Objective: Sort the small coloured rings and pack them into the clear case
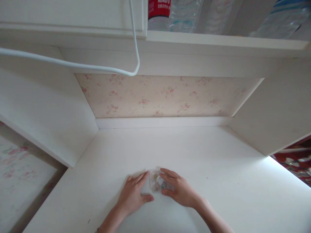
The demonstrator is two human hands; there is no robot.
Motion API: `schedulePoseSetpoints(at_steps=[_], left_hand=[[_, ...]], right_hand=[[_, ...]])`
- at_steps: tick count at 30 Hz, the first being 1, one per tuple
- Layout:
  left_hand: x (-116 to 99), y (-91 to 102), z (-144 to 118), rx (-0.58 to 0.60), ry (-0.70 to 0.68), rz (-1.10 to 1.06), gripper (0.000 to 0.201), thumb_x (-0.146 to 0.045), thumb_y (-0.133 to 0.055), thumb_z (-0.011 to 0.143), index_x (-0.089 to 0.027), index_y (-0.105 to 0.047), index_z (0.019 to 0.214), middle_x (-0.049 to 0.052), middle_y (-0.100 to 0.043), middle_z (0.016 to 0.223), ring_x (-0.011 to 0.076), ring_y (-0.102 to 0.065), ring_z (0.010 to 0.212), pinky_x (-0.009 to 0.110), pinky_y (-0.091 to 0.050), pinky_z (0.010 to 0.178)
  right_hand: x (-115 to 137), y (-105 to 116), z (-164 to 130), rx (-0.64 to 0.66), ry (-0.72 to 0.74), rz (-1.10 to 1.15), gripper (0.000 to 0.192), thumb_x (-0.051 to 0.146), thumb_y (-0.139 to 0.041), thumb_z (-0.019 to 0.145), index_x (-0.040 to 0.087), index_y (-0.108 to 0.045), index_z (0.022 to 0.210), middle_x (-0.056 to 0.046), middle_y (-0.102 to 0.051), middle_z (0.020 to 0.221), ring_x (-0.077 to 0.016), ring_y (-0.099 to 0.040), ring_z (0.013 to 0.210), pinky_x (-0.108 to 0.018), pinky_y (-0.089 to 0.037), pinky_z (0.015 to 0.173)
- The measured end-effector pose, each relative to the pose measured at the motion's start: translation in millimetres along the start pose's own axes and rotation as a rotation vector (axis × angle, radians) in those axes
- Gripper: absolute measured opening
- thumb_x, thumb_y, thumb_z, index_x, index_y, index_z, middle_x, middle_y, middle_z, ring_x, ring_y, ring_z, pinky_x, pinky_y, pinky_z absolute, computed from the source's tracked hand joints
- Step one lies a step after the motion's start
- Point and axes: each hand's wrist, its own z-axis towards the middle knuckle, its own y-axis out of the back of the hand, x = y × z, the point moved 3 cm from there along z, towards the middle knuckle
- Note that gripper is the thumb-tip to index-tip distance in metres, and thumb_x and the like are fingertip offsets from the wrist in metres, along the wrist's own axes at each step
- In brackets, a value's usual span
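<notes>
White desk (218,168) bears a clear box (158,183) of small stones, gripped by left hand (133,194) and right hand (178,189).

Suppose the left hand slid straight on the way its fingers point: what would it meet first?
The left hand points up and rightward; its fingertips already seem to touch the small clear box, held opposite by the right hand. That box comes first.
</notes>
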Motion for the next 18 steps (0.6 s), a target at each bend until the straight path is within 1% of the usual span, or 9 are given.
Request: schedulePoseSetpoints(at_steps=[3, 7, 9, 10, 11, 12, 14, 16, 18], left_hand=[[1.0, -0.6, 1.0, -0.029, -0.007, 0.024, 0.08, -0.055, -0.063, 0.074, -0.025, -0.031, 0.141, 0.007, -0.042, 0.14, 0.0267, -0.044, 0.123, 0.048, -0.032, 0.104], [1.6, 2.1, 3.3, -0.061, -0.046, 0.044, 0.06, -0.049, -0.052, 0.085, -0.027, -0.035, 0.138, 0.005, -0.045, 0.137, 0.0241, -0.047, 0.121, 0.047, -0.034, 0.102], [1.1, 4.0, 4.3, -0.072, -0.057, 0.049, 0.054, -0.047, -0.048, 0.088, -0.027, -0.036, 0.136, 0.004, -0.047, 0.135, 0.023, -0.048, 0.119, 0.046, -0.036, 0.1], [0.6, 4.8, 4.8, -0.076, -0.059, 0.05, 0.051, -0.046, -0.046, 0.089, -0.027, -0.038, 0.135, 0.004, -0.048, 0.134, 0.0226, -0.049, 0.118, 0.046, -0.038, 0.099], [0.1, 5.6, 5.3, -0.08, -0.06, 0.049, 0.049, -0.045, -0.045, 0.089, -0.027, -0.039, 0.134, 0.004, -0.049, 0.133, 0.0221, -0.05, 0.117, 0.045, -0.039, 0.098], [-0.5, 6.2, 5.7, -0.086, -0.061, 0.048, 0.047, -0.044, -0.045, 0.09, -0.027, -0.041, 0.133, 0.003, -0.05, 0.132, 0.0217, -0.05, 0.116, 0.044, -0.04, 0.097], [-1.6, 7.1, 6.1, -0.096, -0.064, 0.043, 0.044, -0.042, -0.045, 0.09, -0.027, -0.043, 0.131, 0.003, -0.052, 0.13, 0.0211, -0.051, 0.115, 0.043, -0.04, 0.096], [-2.7, 8.1, 5.9, -0.1, -0.066, 0.033, 0.042, -0.041, -0.046, 0.09, -0.027, -0.044, 0.13, 0.003, -0.052, 0.129, 0.0208, -0.051, 0.114, 0.042, -0.04, 0.095], [-4.1, 10.3, 5.4, -0.093, -0.065, 0.016, 0.041, -0.04, -0.046, 0.089, -0.027, -0.045, 0.128, 0.003, -0.053, 0.127, 0.0202, -0.052, 0.113, 0.041, -0.04, 0.094]], right_hand=[[-41.6, 22.7, -3.0, -0.051, -0.08, -0.018, 0.054, 0.04, -0.055, 0.083, 0.03, -0.045, 0.135, -0.001, -0.032, 0.146, -0.0231, -0.036, 0.13, -0.037, -0.031, 0.107], [-125.1, 66.4, -10.1, -0.126, -0.23, -0.095, 0.054, 0.045, -0.047, 0.085, 0.032, -0.041, 0.137, 0.001, -0.021, 0.15, -0.0251, -0.04, 0.128, -0.039, -0.032, 0.106], [-165.9, 89.8, -13.6, -0.171, -0.296, -0.149, 0.056, 0.047, -0.044, 0.085, 0.028, -0.041, 0.138, -0.001, -0.014, 0.151, -0.0255, -0.043, 0.125, -0.037, -0.033, 0.105], [-183.6, 100.8, -15.0, -0.189, -0.324, -0.177, 0.057, 0.046, -0.042, 0.085, 0.025, -0.043, 0.137, -0.003, -0.014, 0.151, -0.0256, -0.045, 0.124, -0.036, -0.033, 0.105], [-199.4, 110.9, -16.1, -0.197, -0.35, -0.202, 0.057, 0.046, -0.042, 0.084, 0.024, -0.044, 0.137, -0.004, -0.017, 0.151, -0.0262, -0.045, 0.123, -0.037, -0.033, 0.105], [-213.1, 120.2, -16.8, -0.201, -0.372, -0.223, 0.058, 0.046, -0.042, 0.083, 0.022, -0.045, 0.136, -0.006, -0.022, 0.149, -0.0273, -0.043, 0.125, -0.037, -0.032, 0.106], [-235.7, 136.1, -17.4, -0.201, -0.413, -0.267, 0.057, 0.045, -0.04, 0.084, 0.022, -0.045, 0.136, -0.006, -0.026, 0.148, -0.0273, -0.041, 0.126, -0.038, -0.033, 0.105], [-252.6, 148.4, -17.2, -0.187, -0.407, -0.295, 0.052, 0.042, -0.04, 0.084, 0.025, -0.049, 0.133, -0.005, -0.032, 0.145, -0.0266, -0.039, 0.128, -0.039, -0.033, 0.105], [-265.8, 158.6, -18.0, -0.195, -0.383, -0.321, 0.048, 0.037, -0.04, 0.085, 0.025, -0.053, 0.13, -0.005, -0.036, 0.143, -0.0241, -0.036, 0.13, -0.036, -0.032, 0.106]])
